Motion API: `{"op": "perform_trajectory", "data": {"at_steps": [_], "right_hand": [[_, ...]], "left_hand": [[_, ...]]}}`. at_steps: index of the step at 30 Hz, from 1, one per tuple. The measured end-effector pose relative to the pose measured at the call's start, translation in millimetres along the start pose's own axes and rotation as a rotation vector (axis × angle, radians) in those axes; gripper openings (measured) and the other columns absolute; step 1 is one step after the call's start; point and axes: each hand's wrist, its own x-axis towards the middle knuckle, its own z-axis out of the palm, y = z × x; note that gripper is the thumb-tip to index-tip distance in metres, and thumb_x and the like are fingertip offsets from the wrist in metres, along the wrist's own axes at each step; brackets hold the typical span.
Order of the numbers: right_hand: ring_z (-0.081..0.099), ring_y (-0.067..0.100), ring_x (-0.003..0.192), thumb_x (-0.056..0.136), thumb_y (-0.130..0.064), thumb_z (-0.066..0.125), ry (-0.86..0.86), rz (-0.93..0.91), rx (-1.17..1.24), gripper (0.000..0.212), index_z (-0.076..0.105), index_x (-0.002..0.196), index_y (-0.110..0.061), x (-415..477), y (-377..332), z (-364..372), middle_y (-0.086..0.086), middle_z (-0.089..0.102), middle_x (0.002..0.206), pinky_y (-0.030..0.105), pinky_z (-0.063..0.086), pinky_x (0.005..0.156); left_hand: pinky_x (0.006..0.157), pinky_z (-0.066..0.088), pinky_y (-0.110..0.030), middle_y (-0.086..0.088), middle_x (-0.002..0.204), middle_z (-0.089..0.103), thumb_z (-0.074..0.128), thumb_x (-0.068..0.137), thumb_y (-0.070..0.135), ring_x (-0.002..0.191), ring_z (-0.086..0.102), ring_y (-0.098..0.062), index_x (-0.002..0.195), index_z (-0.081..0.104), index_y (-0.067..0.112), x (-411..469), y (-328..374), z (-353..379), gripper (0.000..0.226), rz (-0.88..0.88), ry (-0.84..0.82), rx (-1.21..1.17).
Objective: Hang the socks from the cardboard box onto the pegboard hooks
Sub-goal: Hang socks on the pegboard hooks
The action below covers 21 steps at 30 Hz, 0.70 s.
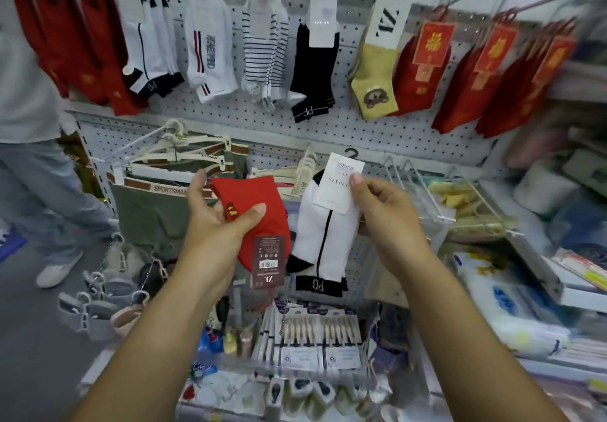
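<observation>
**Two pairs in hand, matching them to the display**

We hold one pair of socks in each hand, in front of the white perforated pegboard, and the way we hold them suits sorting before hanging. Our left hand closes around the red cotton socks with a small embroidered motif, thumb pressed across the front and fingers wrapped behind, so that the dark brown cardboard tag dangles below. That pair is upside down for hanging; its hook end is not visible. We judge it is parked there while the other pair goes first.

Our right hand pinches the white paper header card of the white socks with a black stripe and black toe between thumb and fingers. Gripping the card leaves the small black plastic hanger hook free above it and lets the socks hang straight.

Both forearms reach forward and up from the bottom of the frame, wrists slightly bent inward, the two hands near each other at the same height, well below the top row.

Matching white black-striped socks hanging on the board sit at upper left, and rows of red packaged socks at upper right, so each pair likely has a place. The cardboard box is not in view.
</observation>
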Motion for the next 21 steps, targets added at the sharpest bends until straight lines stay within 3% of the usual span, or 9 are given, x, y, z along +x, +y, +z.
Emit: {"op": "perform_trajectory", "data": {"at_steps": [3,7,9,12,16,21], "right_hand": [[0.064,0.030,0.077,0.098,-0.049,0.057,-0.027,-0.047,-0.036,0.034,0.074,0.093,-0.020,11,-9,2,0.021,0.072,0.096,0.047,0.050,0.069],[0.064,0.017,0.073,0.100,-0.043,0.057,-0.021,-0.120,-0.066,0.030,0.073,0.093,-0.018,29,-25,13,0.011,0.075,0.093,0.034,0.049,0.068],[0.065,0.019,0.074,0.101,-0.039,0.055,-0.024,-0.159,-0.090,0.030,0.072,0.098,-0.014,38,-33,22,0.008,0.076,0.093,0.035,0.051,0.068],[0.051,0.018,0.066,0.102,-0.037,0.054,-0.050,-0.200,-0.127,0.030,0.069,0.100,-0.010,50,-45,42,0.018,0.071,0.086,0.031,0.040,0.062],[0.044,0.006,0.048,0.103,-0.031,0.055,-0.040,-0.215,-0.153,0.024,0.068,0.096,-0.011,76,-57,79,-0.011,0.063,0.062,0.019,0.034,0.047],[0.056,-0.001,0.056,0.101,-0.027,0.059,-0.018,-0.266,-0.144,0.022,0.070,0.095,-0.009,111,-71,148,-0.012,0.067,0.066,0.014,0.043,0.052]], "left_hand": [[0.072,0.061,-0.032,-0.004,0.127,0.068,0.068,0.089,-0.007,0.103,0.073,-0.014,0.151,0.026,0.044,12,6,9,0.091,0.042,-0.029,-0.024],[0.075,0.060,-0.025,0.000,0.123,0.070,0.067,0.090,-0.006,0.110,0.070,-0.013,0.146,0.041,0.032,30,21,12,0.073,0.111,-0.047,-0.032],[0.074,0.059,-0.022,0.001,0.122,0.069,0.067,0.090,-0.007,0.106,0.070,-0.009,0.145,0.043,0.029,41,28,9,0.070,0.134,-0.038,-0.044],[0.078,0.060,-0.026,0.000,0.127,0.065,0.068,0.089,-0.006,0.108,0.069,-0.010,0.141,0.045,0.031,62,40,-2,0.068,0.165,-0.004,-0.043],[0.094,0.057,-0.033,-0.001,0.131,0.063,0.068,0.090,-0.007,0.114,0.066,-0.010,0.137,0.045,0.031,99,55,-25,0.065,0.219,0.023,0.000],[0.087,0.056,-0.023,0.000,0.127,0.065,0.070,0.090,-0.005,0.108,0.068,-0.005,0.138,0.044,0.028,156,79,-66,0.064,0.269,0.033,0.032]]}}
